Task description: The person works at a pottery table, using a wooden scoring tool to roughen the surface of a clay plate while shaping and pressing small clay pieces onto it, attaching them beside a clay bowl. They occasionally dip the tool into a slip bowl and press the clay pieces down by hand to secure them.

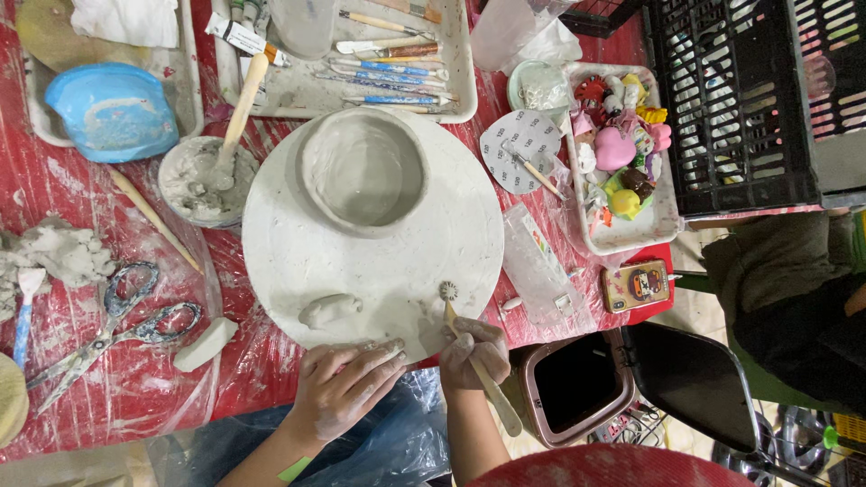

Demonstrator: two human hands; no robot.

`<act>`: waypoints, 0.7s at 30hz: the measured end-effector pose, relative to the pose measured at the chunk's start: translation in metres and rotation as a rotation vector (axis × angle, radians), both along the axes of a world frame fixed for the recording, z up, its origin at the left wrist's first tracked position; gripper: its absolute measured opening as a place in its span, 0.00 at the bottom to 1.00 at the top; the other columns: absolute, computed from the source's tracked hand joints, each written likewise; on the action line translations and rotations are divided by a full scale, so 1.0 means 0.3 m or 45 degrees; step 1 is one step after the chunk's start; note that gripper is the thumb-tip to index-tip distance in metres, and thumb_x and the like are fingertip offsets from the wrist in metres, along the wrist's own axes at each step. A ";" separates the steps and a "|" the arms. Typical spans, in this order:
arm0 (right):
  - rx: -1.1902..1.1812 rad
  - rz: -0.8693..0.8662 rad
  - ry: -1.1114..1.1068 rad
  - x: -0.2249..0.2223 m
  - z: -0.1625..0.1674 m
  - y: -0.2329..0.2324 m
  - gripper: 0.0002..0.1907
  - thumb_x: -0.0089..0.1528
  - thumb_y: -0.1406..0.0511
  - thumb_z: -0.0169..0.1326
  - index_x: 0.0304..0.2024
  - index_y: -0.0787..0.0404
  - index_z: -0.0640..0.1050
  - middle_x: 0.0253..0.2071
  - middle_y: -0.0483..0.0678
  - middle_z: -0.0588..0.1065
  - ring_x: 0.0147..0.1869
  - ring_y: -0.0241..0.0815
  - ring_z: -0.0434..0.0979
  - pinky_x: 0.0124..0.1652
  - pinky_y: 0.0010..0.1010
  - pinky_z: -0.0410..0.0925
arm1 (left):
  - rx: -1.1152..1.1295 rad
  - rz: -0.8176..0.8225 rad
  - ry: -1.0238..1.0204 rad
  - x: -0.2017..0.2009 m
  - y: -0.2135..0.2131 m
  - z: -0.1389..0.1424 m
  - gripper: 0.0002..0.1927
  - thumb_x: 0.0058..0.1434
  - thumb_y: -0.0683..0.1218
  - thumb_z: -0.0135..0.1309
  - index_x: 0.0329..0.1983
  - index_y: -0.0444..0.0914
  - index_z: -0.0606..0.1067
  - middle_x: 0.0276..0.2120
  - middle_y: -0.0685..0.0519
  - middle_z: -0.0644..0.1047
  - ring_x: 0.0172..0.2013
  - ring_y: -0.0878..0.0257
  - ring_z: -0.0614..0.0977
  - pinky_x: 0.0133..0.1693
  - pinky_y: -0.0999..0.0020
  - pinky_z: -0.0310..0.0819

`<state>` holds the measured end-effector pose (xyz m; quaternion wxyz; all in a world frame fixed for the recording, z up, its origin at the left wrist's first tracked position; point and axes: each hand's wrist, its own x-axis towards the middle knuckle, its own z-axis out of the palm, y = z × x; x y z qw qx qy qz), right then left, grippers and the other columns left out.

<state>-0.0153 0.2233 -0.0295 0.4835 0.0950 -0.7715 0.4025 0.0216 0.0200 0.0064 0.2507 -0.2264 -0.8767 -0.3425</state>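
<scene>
On the table [135, 397] sits one round turntable [298, 261], and both my hands work at its near edge: my left hand [343, 392] lies flat and spread, fingers resting on the rim, while my right hand [474, 352] is closed around one wooden tool [483, 374] whose small toothed wheel [447, 290] touches the turntable's surface. One clay bowl [363, 169] stands on the far half of the turntable, and one small clay lump [330, 310] lies near its front edge, just beyond my left hand. Left of the turntable are one pair of scissors [113, 329] and one cup of slip [203, 180] with one stick in it.
</scene>
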 end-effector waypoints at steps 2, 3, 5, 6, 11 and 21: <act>0.003 0.000 -0.003 -0.001 0.000 0.000 0.18 0.70 0.63 0.51 0.33 0.64 0.59 0.27 0.58 0.75 0.30 0.45 0.80 0.30 0.32 0.76 | 0.009 0.000 -0.011 0.001 0.001 -0.005 0.12 0.60 0.54 0.65 0.46 0.52 0.81 0.50 0.71 0.80 0.44 0.72 0.75 0.49 0.69 0.59; 0.006 0.009 0.000 -0.001 -0.002 0.003 0.18 0.71 0.63 0.52 0.34 0.64 0.59 0.27 0.58 0.75 0.30 0.45 0.80 0.30 0.31 0.75 | 0.008 0.002 -0.011 0.002 0.002 -0.008 0.12 0.59 0.54 0.65 0.46 0.52 0.81 0.50 0.71 0.79 0.44 0.71 0.75 0.49 0.69 0.59; 0.005 0.020 -0.026 0.006 -0.011 0.009 0.16 0.71 0.64 0.51 0.34 0.64 0.60 0.27 0.58 0.75 0.30 0.46 0.80 0.31 0.32 0.75 | 0.005 0.002 -0.013 0.006 0.003 -0.014 0.12 0.59 0.54 0.65 0.46 0.53 0.81 0.50 0.71 0.79 0.44 0.71 0.75 0.49 0.69 0.59; 0.000 0.024 -0.054 0.011 -0.018 0.013 0.15 0.71 0.65 0.51 0.33 0.63 0.61 0.26 0.58 0.75 0.30 0.47 0.80 0.31 0.32 0.75 | 0.003 0.002 -0.012 0.007 0.002 -0.015 0.13 0.59 0.54 0.66 0.46 0.52 0.81 0.50 0.71 0.79 0.44 0.71 0.74 0.49 0.69 0.59; -0.093 0.099 -0.087 0.022 -0.076 0.039 0.12 0.70 0.67 0.49 0.33 0.62 0.64 0.25 0.55 0.74 0.29 0.45 0.80 0.29 0.32 0.73 | 0.000 0.007 0.008 -0.003 -0.005 0.000 0.13 0.58 0.54 0.66 0.46 0.52 0.81 0.50 0.71 0.79 0.43 0.71 0.74 0.49 0.68 0.59; -0.872 1.040 -0.338 0.196 0.002 -0.025 0.11 0.73 0.65 0.48 0.40 0.67 0.66 0.29 0.59 0.76 0.24 0.45 0.82 0.19 0.32 0.73 | 0.126 -0.201 -0.085 0.001 -0.097 0.103 0.18 0.51 0.54 0.66 0.44 0.48 0.81 0.43 0.65 0.80 0.44 0.67 0.78 0.49 0.57 0.61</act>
